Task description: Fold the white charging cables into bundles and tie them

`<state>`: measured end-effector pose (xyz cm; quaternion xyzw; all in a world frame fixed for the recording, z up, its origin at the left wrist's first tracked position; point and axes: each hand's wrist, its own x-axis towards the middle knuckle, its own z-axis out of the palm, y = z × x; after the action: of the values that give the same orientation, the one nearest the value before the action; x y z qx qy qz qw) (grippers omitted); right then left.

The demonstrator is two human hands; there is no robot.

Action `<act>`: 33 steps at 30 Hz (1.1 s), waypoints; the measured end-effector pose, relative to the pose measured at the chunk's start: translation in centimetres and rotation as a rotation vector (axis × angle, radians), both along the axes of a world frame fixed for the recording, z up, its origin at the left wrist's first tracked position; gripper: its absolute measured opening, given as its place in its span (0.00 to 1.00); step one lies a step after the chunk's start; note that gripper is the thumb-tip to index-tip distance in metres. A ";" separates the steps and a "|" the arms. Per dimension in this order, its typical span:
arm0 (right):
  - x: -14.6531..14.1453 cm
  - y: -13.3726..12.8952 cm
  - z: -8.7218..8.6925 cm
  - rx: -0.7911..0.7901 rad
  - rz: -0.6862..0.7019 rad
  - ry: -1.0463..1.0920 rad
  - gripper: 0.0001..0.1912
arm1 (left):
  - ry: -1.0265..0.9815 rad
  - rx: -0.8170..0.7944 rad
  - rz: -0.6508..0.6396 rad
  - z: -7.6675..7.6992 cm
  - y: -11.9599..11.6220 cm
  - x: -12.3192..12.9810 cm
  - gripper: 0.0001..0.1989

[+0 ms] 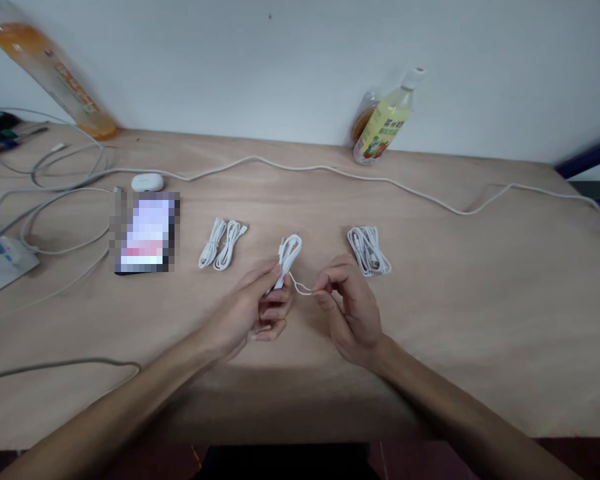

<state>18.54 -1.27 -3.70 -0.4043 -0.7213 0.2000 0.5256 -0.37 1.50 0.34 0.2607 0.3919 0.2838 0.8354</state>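
Above the table's front part, my left hand (265, 303) grips a coiled white cable (290, 250) between thumb and fingers, the coil's upper loops sticking out past the fingertips. My right hand (347, 307) pinches the end of a thin white tie (301, 288) that runs from the bundle and is drawn out to the right. Two slim coiled white cables (225, 243) lie side by side to the left of my hands. Beyond my right hand rests a thicker bundle of coiled white cable (369, 250), with a metal plug showing at its lower end.
A phone (147, 233) with a lit, blurred screen and a white earbud case (147, 182) lie at left. One long white cable (325, 168) crosses the table's back. A power strip (5, 263) sits at far left. An orange bottle (55, 80) and a yellow bottle (384, 123) stand by the wall.
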 end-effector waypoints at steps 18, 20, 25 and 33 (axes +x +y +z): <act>0.3 0.0 0.2 0.165 -0.107 -0.112 0.08 | -0.116 -0.040 -0.124 -0.1 -0.4 -0.4 0.14; 0.4 0.1 0.3 0.182 -0.111 -0.137 0.08 | -0.125 -0.040 -0.137 -0.1 -0.4 -0.4 0.14; 0.5 0.2 0.1 0.205 -0.140 -0.156 0.07 | -0.156 -0.067 -0.173 0.1 -0.3 -0.5 0.16; 0.5 0.1 0.0 0.200 -0.125 -0.148 0.06 | -0.166 -0.115 -0.269 0.4 -0.5 -0.7 0.17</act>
<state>19.06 -1.16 -3.72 -0.4079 -0.7477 0.0638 0.5202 -1.03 0.96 0.75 0.2379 0.2988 0.1672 0.9089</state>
